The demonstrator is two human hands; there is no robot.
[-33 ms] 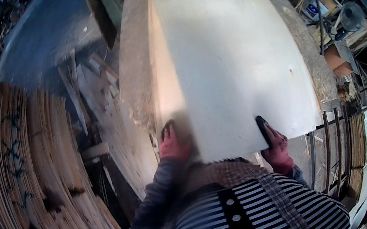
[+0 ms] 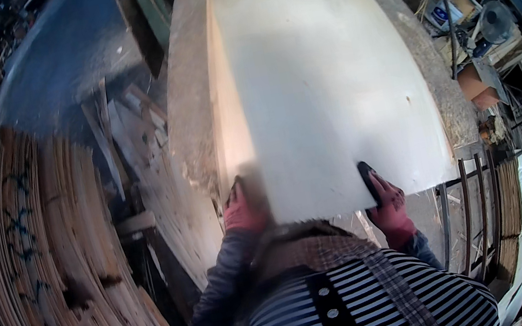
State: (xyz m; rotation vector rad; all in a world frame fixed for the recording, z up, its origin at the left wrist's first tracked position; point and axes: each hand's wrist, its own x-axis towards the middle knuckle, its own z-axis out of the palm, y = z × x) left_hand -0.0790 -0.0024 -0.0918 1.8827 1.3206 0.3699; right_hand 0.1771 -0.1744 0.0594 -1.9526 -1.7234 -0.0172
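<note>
A wide, pale veneer sheet [image 2: 326, 95] stretches away from me over a worn bench top [image 2: 190, 98]. Along its left side shows a strip of another, warmer-toned sheet [image 2: 233, 126] lying beneath it. My left hand [image 2: 243, 209], in a red glove with dark fingertips, is closed at the near left corner of the veneer; shadow and blur partly hide its fingers. At the near edge, right of the middle, my right hand [image 2: 388, 200] grips the veneer, dark fingertips over the top face and palm below the ragged edge.
Tall stacks of thin wood sheets [image 2: 73, 245] stand at the left, with loose offcuts [image 2: 145, 141] beside the bench. Upright metal bars [image 2: 469, 217] and further stacked sheets [image 2: 510, 210] are at the right. An open cardboard box [image 2: 479, 86] sits among clutter beyond.
The veneer's near edge has shifted slightly away from me and to the left, and both hands have moved a little with it. Their hold looks the same.
</note>
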